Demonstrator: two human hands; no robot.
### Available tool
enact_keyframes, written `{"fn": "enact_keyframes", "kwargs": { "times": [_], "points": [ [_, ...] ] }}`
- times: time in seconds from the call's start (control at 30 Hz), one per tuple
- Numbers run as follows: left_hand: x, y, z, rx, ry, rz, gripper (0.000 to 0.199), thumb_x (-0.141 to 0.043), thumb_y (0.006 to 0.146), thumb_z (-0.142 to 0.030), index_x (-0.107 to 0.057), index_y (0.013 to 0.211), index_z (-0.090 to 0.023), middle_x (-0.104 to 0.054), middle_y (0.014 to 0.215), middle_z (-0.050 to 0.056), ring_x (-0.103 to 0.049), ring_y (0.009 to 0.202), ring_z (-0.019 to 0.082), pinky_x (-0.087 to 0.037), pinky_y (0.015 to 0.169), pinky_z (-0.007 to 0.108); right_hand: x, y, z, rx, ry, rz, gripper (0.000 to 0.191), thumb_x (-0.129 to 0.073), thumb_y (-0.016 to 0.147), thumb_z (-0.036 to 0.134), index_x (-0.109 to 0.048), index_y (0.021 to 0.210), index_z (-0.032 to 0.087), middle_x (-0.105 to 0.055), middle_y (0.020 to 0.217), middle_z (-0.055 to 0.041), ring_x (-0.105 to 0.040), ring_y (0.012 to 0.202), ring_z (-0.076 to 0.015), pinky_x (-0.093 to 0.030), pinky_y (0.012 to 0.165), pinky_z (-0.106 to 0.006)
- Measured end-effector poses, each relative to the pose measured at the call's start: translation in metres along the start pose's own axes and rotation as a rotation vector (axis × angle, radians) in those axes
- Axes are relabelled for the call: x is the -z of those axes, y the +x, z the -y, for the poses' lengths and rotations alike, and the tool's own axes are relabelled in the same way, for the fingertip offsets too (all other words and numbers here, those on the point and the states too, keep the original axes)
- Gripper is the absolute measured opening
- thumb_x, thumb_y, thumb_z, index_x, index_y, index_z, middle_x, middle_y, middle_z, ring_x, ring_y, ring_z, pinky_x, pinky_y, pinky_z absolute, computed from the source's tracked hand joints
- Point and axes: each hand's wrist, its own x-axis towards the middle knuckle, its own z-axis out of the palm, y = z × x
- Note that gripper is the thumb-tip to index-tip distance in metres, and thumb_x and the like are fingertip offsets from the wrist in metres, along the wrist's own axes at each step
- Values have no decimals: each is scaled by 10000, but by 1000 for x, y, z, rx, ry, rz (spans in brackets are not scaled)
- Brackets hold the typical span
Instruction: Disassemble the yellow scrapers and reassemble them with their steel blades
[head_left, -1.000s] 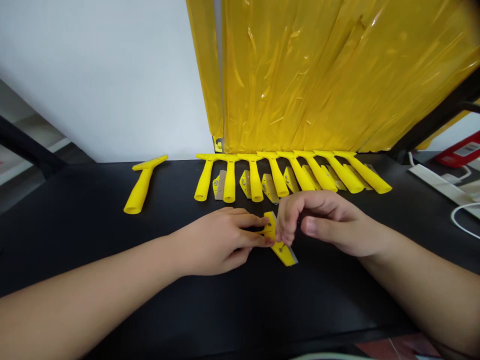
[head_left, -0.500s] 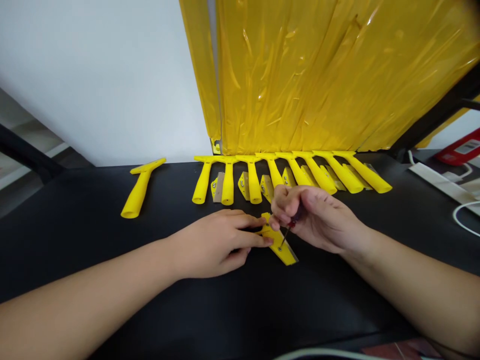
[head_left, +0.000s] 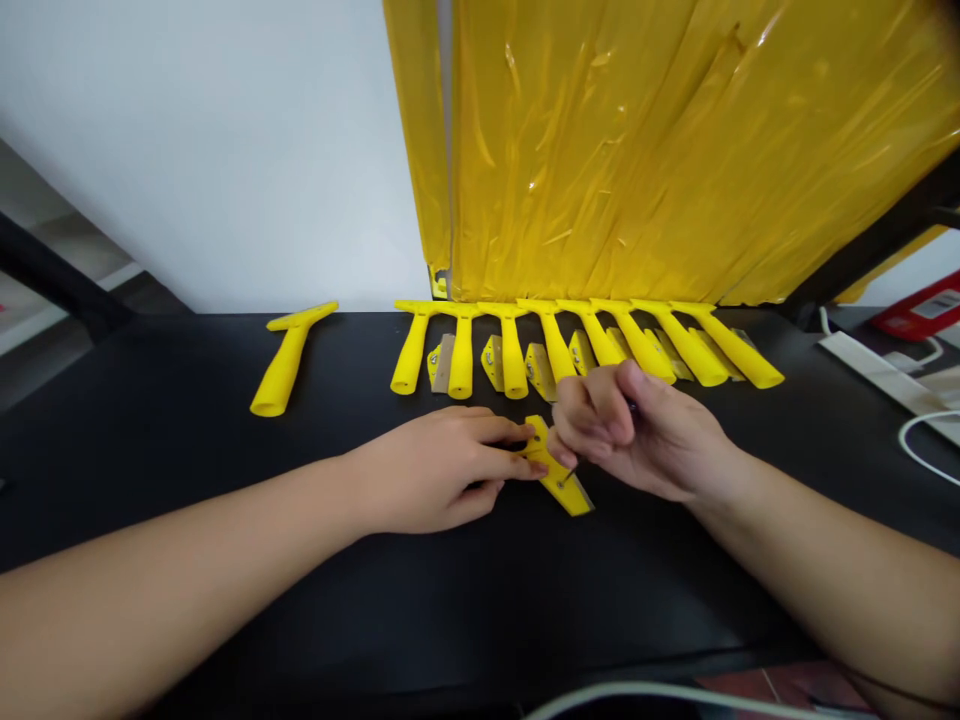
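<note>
One yellow scraper head [head_left: 579, 499] lies near the middle of the worktop [head_left: 450, 620]. Your left hand [head_left: 431, 470] rests fingers on it; whether its palm grips anything, I cannot tell. Your right hand [head_left: 641, 430] clasps a screwdriver [head_left: 570, 474], tip at the screw [head_left: 560, 485]. Eight T-shaped handles [head_left: 556, 345] line the back edge.

Small workshop or assembly station, as indicated by a slim driver shaft [head_left: 569, 476] held against a yellow scraper-like piece [head_left: 577, 498], identical yellow handles [head_left: 556, 345] ranged along a black counter [head_left: 450, 620], metal-edged parts [head_left: 444, 363] among them, and wrinkled yellow plastic film [head_left: 637, 150] behind.
</note>
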Motion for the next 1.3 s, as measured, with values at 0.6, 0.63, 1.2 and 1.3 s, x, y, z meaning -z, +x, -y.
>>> {"fn": "enact_keyframes", "kwargs": {
  "times": [0.6, 0.63, 1.2, 1.3],
  "points": [
    [-3, -1, 2, -28, 59, -3, 438, -544, 957, -119, -726, 1332, -255, -681, 1372, 120, -694, 1101, 247, -567, 972, 397, -9, -5, 3, -25, -8, -35, 343, -593, 1006, 608, -568, 979, 267, -302, 587, 104, -282, 515, -115, -429, 645, -303],
    [-3, -1, 3, -28, 63, 0, 442, -545, 956, -118, -725, 1335, -257, -680, 1377, 118, -695, 1084, 244, -567, 968, 397, -10, -5, 2, -16, -9, -53, 323, -632, 992, 582, -547, 970, 272, -318, 610, 99, -291, 530, -116, -426, 645, -298],
    [-1, -1, 2, -21, 75, 16, 457, -547, 952, -110, -709, 1350, -267, -676, 1385, 114, -699, 1145, 245, -569, 996, 381, -10, 0, 1, -25, 55, -125, 285, -693, 973, 499, -559, 890, 261, -405, 675, 65, -376, 582, -115, -424, 615, -276],
    [0, -1, 2, -11, 43, 1, 483, -567, 934, -97, -696, 1365, -272, -673, 1393, 112, -690, 1194, 252, -563, 1025, 381, -6, 2, 3, -34, -2, -120, 330, -713, 956, 482, -578, 809, 219, -537, 837, 11, -520, 738, -143, -487, 708, -327]
  ]
}}
